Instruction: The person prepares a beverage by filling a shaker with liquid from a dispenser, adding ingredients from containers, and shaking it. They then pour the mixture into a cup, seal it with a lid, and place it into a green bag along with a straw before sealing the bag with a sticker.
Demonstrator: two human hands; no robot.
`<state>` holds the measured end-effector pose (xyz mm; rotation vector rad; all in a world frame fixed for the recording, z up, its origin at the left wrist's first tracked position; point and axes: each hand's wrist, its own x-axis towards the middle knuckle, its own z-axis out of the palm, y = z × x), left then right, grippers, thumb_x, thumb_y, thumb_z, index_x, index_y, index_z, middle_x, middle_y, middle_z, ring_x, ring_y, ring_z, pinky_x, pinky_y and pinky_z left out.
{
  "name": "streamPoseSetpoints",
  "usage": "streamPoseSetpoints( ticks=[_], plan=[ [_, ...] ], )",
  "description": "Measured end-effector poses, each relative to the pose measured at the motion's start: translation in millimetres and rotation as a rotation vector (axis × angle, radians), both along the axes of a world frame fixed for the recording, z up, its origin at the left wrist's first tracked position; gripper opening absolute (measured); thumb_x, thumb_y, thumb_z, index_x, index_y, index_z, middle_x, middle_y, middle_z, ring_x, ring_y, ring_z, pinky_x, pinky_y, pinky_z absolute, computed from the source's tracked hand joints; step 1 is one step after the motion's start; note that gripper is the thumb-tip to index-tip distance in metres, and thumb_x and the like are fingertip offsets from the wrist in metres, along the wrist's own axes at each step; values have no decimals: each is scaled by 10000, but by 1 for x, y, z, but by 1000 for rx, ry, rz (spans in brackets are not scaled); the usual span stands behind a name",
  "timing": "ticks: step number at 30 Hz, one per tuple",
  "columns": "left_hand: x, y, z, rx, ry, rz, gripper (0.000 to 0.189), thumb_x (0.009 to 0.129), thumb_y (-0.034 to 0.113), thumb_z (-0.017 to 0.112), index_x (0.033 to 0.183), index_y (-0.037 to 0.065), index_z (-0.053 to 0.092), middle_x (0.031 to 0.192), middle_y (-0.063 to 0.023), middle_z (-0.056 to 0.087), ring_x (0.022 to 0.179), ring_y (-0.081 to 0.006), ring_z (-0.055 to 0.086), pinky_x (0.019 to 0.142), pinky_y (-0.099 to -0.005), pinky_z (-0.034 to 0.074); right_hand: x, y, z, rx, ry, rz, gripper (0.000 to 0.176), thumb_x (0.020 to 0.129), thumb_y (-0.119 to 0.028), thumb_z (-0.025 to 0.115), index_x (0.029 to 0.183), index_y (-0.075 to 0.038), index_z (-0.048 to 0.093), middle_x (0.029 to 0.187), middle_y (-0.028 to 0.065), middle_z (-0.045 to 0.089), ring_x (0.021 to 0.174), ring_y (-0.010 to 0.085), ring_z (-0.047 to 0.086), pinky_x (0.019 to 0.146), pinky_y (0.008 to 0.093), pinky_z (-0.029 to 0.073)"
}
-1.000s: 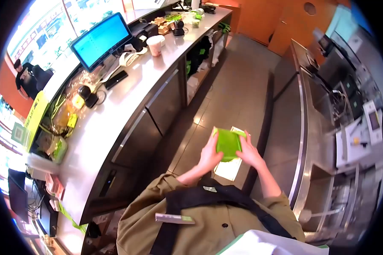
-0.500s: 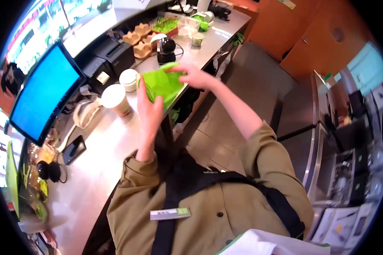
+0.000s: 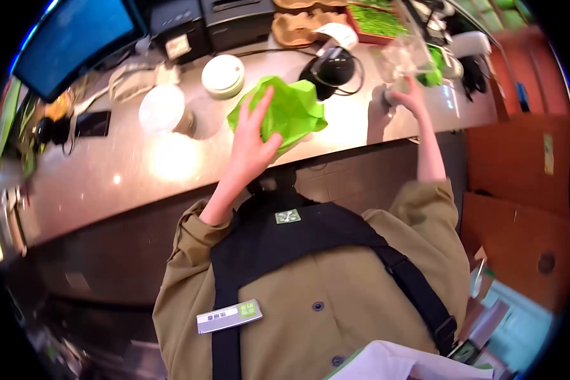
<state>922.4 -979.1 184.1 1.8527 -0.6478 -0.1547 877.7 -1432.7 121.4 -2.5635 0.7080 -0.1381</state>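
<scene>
A bright green bag (image 3: 294,111) stands crumpled near the counter's front edge. My left hand (image 3: 253,142) grips its near left side, fingers and thumb spread around it. Further right, my right hand (image 3: 411,98) reaches over the counter with its fingers closed around a small cup (image 3: 387,98), which is blurred and partly hidden. A clear plastic bin (image 3: 405,60) is just behind that hand. Left of the bag are a white-lidded cup (image 3: 223,76) and a taller white paper cup (image 3: 163,111).
Behind the bag is a black rounded device (image 3: 333,66) with a cable. Cardboard cup carriers (image 3: 307,25), a tray of green packets (image 3: 377,20) and black printers (image 3: 237,22) line the back. A monitor (image 3: 76,44) and phone (image 3: 94,123) are at left.
My right hand has left the green bag and moved right to the small cup. My left hand stays at the bag. The view has turned to the right.
</scene>
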Motion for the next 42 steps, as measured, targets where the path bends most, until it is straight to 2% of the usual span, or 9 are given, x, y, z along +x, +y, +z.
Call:
streamPoseSetpoints(
  ticks=[5,9,11,13,15,28,35,38,42],
  plan=[
    [0,-5,7,-51,7,94,654,677,7,509,1310,45,348,1249,-193,405,1171,-290,392,983,-312,286,-36,191,137,1102,-440,332,776,612,-210,678,1280,-77,307,1043,94,492,958,229,534,830,346,439],
    [5,4,5,61,-69,121,643,658,-8,499,1285,15,358,1295,-206,365,1209,-294,366,995,-330,290,12,291,81,1581,-223,203,727,631,-210,670,1259,-84,324,1049,128,482,924,256,524,837,370,420],
    [6,7,-13,195,-124,203,640,651,-19,492,1275,12,354,1292,-234,341,1184,-351,375,957,-368,340,45,292,32,454,-491,451,731,615,-212,674,1246,-80,331,1031,184,481,913,317,529,809,391,439],
    [4,-8,-34,287,-136,284,621,661,-15,494,1267,29,366,1293,-261,312,1147,-402,394,898,-401,401,43,309,47,54,52,525,719,598,-158,672,1240,-97,353,997,267,455,884,371,531,666,405,498],
    [2,-20,-24,299,-117,387,650,670,-14,494,1289,137,367,1259,-258,332,1074,-406,451,819,-417,445,43,319,30,-258,-163,635,683,613,-151,656,1233,-96,372,997,255,446,824,372,531,633,414,502],
    [19,13,-25,-13,-17,190,555,673,58,581,1211,80,448,1183,-183,399,1097,-319,437,914,-354,373,76,318,10,-375,-97,811,645,647,-179,646,1223,-53,383,1123,248,400,1032,404,436,799,445,444],
    [3,42,-27,84,-32,483,554,681,21,534,1219,43,406,1225,-218,376,1086,-346,448,879,-375,401,61,289,111,545,190,1004,651,683,-237,671,1232,-29,390,1148,203,431,1048,384,432,886,404,385],
    [-3,44,-25,398,116,569,405,709,60,551,1108,34,489,888,-160,572,828,-320,577,729,-387,462,34,284,81,-229,-351,740,721,658,-246,727,1258,-52,378,1163,191,466,1033,338,492,867,395,399],
    [-10,48,-37,134,262,504,203,708,110,589,884,11,576,616,-71,574,579,-215,581,600,-362,463,13,274,11,259,75,377,734,725,-86,623,1325,-80,199,954,202,574,891,308,578,765,371,448]
  ],
)
